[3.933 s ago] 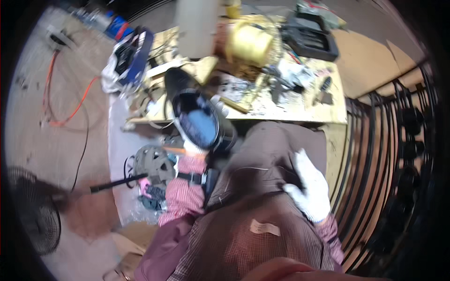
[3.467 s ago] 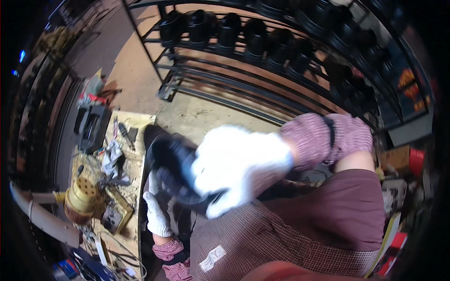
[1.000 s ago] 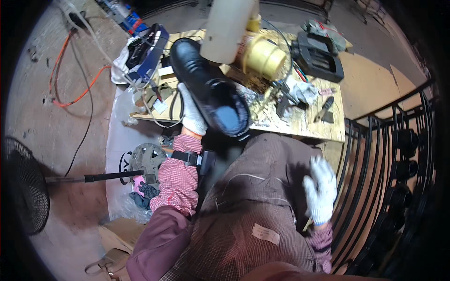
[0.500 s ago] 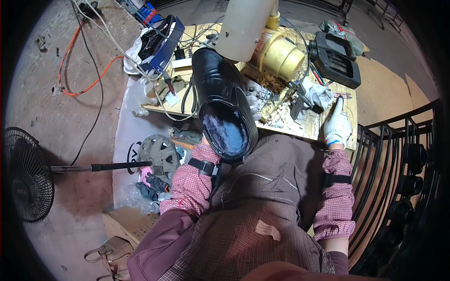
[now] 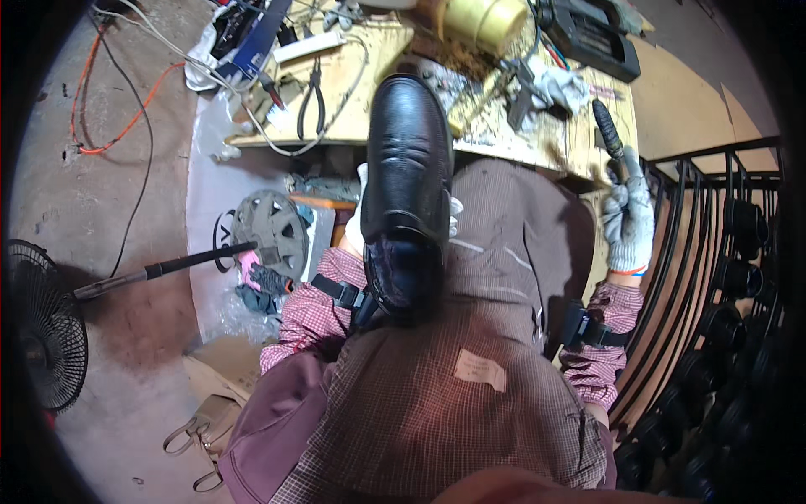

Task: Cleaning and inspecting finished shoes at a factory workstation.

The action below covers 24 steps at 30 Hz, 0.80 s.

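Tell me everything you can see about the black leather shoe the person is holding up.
The glossy black leather shoe is a smooth slip-on style with creases across the vamp and a shiny rounded toe. It is held above the person's lap, its length running away from the camera toward the cluttered wooden workbench. The white-gloved left hand supports it from beneath, mostly hidden. Its sole cannot be seen.

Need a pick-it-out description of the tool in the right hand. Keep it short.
Start at the cluttered wooden bench at the top, then go to its right end by the black metal rack. There the gloved right hand grips a slim tool with a dark ribbed handle pointing up and away. Unlike the bench clutter, it is held in the air, and it is far thinner than the black shoe on the left hand.
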{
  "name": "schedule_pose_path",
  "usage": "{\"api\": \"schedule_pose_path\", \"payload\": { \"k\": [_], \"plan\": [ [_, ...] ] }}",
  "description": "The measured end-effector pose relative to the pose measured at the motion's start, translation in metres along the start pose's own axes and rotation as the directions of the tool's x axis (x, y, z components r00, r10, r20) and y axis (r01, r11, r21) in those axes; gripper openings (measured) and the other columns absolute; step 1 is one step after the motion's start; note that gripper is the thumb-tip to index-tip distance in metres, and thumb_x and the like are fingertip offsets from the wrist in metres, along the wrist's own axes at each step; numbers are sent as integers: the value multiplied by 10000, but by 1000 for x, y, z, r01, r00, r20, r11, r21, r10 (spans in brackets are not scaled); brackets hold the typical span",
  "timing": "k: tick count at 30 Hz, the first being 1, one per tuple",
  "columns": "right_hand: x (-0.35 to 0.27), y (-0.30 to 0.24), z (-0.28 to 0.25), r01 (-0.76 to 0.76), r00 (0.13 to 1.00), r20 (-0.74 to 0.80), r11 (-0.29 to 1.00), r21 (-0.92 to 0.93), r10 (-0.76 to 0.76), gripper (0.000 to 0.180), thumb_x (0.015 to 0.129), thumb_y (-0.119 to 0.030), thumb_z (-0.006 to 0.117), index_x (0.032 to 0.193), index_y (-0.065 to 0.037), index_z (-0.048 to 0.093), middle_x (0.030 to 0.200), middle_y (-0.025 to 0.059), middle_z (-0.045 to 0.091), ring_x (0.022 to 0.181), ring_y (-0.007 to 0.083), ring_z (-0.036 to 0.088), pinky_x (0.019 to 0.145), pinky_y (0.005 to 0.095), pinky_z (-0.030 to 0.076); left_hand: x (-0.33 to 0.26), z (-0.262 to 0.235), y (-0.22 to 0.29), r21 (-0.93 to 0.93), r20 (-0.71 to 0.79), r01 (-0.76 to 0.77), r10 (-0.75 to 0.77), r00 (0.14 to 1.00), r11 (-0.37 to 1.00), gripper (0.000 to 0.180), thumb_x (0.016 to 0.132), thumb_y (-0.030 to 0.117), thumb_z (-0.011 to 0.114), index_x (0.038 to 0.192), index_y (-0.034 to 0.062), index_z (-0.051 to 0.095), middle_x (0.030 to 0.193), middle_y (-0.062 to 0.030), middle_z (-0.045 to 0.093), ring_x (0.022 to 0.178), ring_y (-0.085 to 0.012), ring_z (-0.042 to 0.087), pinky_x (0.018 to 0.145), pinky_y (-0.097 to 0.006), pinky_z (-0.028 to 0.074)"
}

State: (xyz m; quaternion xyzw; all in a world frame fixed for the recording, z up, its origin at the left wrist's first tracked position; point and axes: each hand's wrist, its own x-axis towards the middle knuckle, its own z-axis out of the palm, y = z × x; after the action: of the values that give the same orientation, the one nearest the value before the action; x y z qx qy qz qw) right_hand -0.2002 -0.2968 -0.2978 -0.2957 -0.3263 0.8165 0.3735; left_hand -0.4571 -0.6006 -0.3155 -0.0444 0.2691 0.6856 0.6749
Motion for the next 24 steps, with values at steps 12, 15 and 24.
{"api": "schedule_pose_path", "payload": {
  "k": [12, 15, 24],
  "plan": [
    [-101, 41, 90, -66, 949, 177, 713, -698, 262, 408, 988, -252, 643, 1337, -40, 643, 772, -17, 690, 599, 56, 584, 590, 212, 504, -20, 27, -27, 63, -288, 114, -91, 953, 992, 539, 1096, 443, 373, 1472, 61, 437, 1324, -241, 581, 1149, -337, 640, 974, -494, 562],
    [-124, 31, 101, 646, 716, 686, 250, -721, 129, 365, 960, -253, 681, 1272, -65, 696, 875, 78, 769, 687, 150, 724, 635, 272, 573, -37, 26, -21, 30, -306, 147, -130, 943, 989, 537, 1095, 441, 378, 1467, 59, 442, 1318, -241, 584, 1145, -335, 642, 969, -490, 565],
    [-113, 25, 105, 608, 770, 633, 205, -767, 85, 369, 943, -279, 682, 1256, -86, 710, 934, 145, 758, 617, 234, 681, 584, 319, 546, -8, 30, 0, -120, -331, 208, -237, 914, 971, 531, 1091, 437, 394, 1453, 53, 457, 1298, -239, 596, 1131, -328, 647, 953, -477, 572]
  ]
}}
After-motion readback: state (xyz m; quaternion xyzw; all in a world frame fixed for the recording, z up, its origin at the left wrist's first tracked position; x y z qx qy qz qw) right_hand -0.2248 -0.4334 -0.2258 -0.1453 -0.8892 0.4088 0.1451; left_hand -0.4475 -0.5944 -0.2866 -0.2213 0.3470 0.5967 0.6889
